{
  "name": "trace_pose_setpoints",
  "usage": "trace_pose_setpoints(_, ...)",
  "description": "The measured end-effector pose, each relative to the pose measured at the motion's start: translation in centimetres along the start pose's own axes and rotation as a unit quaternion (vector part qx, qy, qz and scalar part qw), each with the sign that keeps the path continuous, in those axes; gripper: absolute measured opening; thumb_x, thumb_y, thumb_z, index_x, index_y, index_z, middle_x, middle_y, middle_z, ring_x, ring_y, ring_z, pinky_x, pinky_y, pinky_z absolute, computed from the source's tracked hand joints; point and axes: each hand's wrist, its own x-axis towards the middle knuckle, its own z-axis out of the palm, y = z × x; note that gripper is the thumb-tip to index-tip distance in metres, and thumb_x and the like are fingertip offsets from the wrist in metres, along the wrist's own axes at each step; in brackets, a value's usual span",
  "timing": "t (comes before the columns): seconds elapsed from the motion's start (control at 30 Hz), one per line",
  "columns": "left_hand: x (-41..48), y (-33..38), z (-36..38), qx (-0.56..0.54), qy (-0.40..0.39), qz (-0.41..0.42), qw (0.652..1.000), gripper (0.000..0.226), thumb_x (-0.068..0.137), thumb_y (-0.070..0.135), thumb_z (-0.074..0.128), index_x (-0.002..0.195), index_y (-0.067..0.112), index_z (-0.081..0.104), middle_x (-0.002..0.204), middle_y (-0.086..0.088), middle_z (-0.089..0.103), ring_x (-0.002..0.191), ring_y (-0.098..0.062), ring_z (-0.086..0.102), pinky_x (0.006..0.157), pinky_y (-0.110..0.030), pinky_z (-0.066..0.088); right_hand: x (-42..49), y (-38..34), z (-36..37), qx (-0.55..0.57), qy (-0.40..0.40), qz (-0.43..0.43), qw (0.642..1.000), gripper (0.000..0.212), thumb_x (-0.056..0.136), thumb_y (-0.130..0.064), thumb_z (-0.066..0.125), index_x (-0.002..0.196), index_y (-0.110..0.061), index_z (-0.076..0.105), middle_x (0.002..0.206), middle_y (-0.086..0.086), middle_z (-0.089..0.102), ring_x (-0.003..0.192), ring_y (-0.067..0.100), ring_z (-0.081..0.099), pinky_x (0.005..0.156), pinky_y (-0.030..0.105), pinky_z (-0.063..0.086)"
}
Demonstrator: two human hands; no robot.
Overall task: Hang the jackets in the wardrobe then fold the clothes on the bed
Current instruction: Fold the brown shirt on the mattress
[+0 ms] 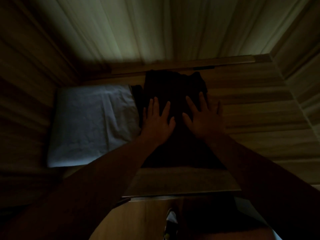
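Pale blue-white, the pillow point(90, 123) is the brightest thing in this dim room. It lies flat on the left part of the bed, its cover lightly creased. Just beside its right edge a narrow strip of dark cloth point(136, 94) shows; it is too dark to tell whether it is a separate piece or part of the garment next to it.

The left hand point(156, 122) comes next, palm down, fingers straight and spread, holding nothing. It presses flat on the left side of the dark garment point(174, 87), its outer edge close to the pillow. The garment lies spread on the middle of the bed, running from near the far edge back towards the near edge, with an uneven outline at its far end. Its colour reads as black, and no folds or details can be made out in the gloom. Below it, past the near edge of the bed, the toe of a light shoe point(171, 220) rests on the wooden floor point(138, 219).

The right hand point(203, 118) lies close beside the left, apart from it, also palm down with fingers straight and fanned, gripping nothing. It rests on the right side of the garment, its outer fingers reaching over the garment's edge onto the bedding. Both bare forearms stretch in from the near side.

Behind the bed hangs a pale pleated curtain point(216, 23). To the right, the striped brownish bed point(251, 108) cover stretches away.
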Motion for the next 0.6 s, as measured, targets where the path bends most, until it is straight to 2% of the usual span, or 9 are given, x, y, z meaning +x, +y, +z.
trace_pose_setpoints(0.13, -1.9, 0.0, -1.9, 0.012, -0.077, 0.033, 0.996, 0.066, 0.107, 0.046, 0.027, 0.161, 0.017, 0.004, 0.165, -0.022, -0.009, 0.153, -0.035, -0.010, 0.125, -0.048, 0.002, -2.6, -1.5, -1.5, -0.012, -0.039, 0.014, 0.999, 0.065, 0.103, -0.060, 0.011, 0.160, -0.035, -0.008, 0.169, 0.010, -0.002, 0.155, 0.033, -0.003, 0.122, 0.056, 0.011)
trace_pose_setpoints(0.2, -4.1, 0.2, -2.7, -0.027, -0.114, 0.072, 0.991, 0.065, 0.107, 0.043, 0.033, 0.160, 0.014, 0.011, 0.166, -0.019, -0.001, 0.154, -0.033, -0.002, 0.124, -0.042, 0.006, -5.6, -1.6, -2.0, 0.005, -0.062, -0.015, 0.998, 0.063, 0.105, -0.054, 0.018, 0.161, -0.034, -0.002, 0.169, 0.010, 0.001, 0.155, 0.033, 0.000, 0.121, 0.056, 0.018)
trace_pose_setpoints(0.27, -7.2, 0.2, -3.4, -0.104, -0.131, 0.086, 0.982, 0.061, 0.105, 0.041, 0.042, 0.158, 0.015, 0.024, 0.166, -0.011, 0.017, 0.153, -0.026, 0.015, 0.121, -0.034, 0.016, -9.1, -1.5, -2.4, 0.013, -0.083, -0.048, 0.995, 0.060, 0.106, -0.053, 0.022, 0.161, -0.032, 0.009, 0.169, 0.011, 0.008, 0.155, 0.033, 0.006, 0.121, 0.053, 0.020)
trace_pose_setpoints(0.33, -10.6, 0.1, -4.0, -0.146, -0.108, 0.104, 0.978, 0.056, 0.102, 0.038, 0.050, 0.152, 0.017, 0.038, 0.156, -0.005, 0.039, 0.142, -0.021, 0.037, 0.112, -0.029, 0.028, -12.1, -1.8, -3.5, 0.046, -0.104, -0.052, 0.992, 0.058, 0.106, -0.051, 0.029, 0.159, -0.027, 0.025, 0.165, 0.013, 0.021, 0.151, 0.033, 0.021, 0.119, 0.049, 0.026)
trace_pose_setpoints(0.4, -13.9, -0.4, -4.6, -0.170, -0.089, 0.114, 0.975, 0.047, 0.097, 0.038, 0.058, 0.141, 0.021, 0.053, 0.137, 0.000, 0.055, 0.124, -0.017, 0.053, 0.098, -0.025, 0.037, -14.9, -2.7, -4.9, 0.082, -0.126, -0.048, 0.987, 0.056, 0.105, -0.049, 0.037, 0.155, -0.023, 0.035, 0.158, 0.012, 0.035, 0.142, 0.034, 0.036, 0.113, 0.043, 0.036)
trace_pose_setpoints(0.47, -17.2, -1.5, -5.6, -0.206, -0.103, 0.108, 0.967, 0.038, 0.092, 0.043, 0.060, 0.127, 0.027, 0.062, 0.117, 0.009, 0.061, 0.104, -0.007, 0.058, 0.085, -0.019, 0.040, -18.0, -4.2, -6.0, 0.101, -0.131, -0.050, 0.985, 0.052, 0.105, -0.043, 0.043, 0.152, -0.021, 0.041, 0.152, 0.011, 0.042, 0.136, 0.033, 0.042, 0.109, 0.039, 0.039)
trace_pose_setpoints(0.53, -20.6, -3.2, -6.7, -0.223, -0.134, 0.117, 0.958, 0.030, 0.092, 0.042, 0.062, 0.118, 0.029, 0.067, 0.106, 0.016, 0.059, 0.091, 0.004, 0.054, 0.077, -0.012, 0.040, -21.4, -6.2, -7.1, 0.117, -0.132, -0.070, 0.982, 0.044, 0.106, -0.034, 0.045, 0.148, -0.020, 0.047, 0.145, 0.010, 0.050, 0.129, 0.028, 0.050, 0.102, 0.032, 0.041)
trace_pose_setpoints(0.6, -24.0, -5.2, -7.6, -0.229, -0.148, 0.127, 0.954, 0.018, 0.094, 0.035, 0.065, 0.107, 0.025, 0.069, 0.103, 0.013, 0.064, 0.089, 0.000, 0.059, 0.078, -0.021, 0.049, -25.0, -8.6, -7.9, 0.127, -0.121, -0.084, 0.981, 0.037, 0.106, -0.031, 0.046, 0.139, -0.017, 0.056, 0.136, 0.009, 0.059, 0.118, 0.025, 0.056, 0.089, 0.024, 0.037)
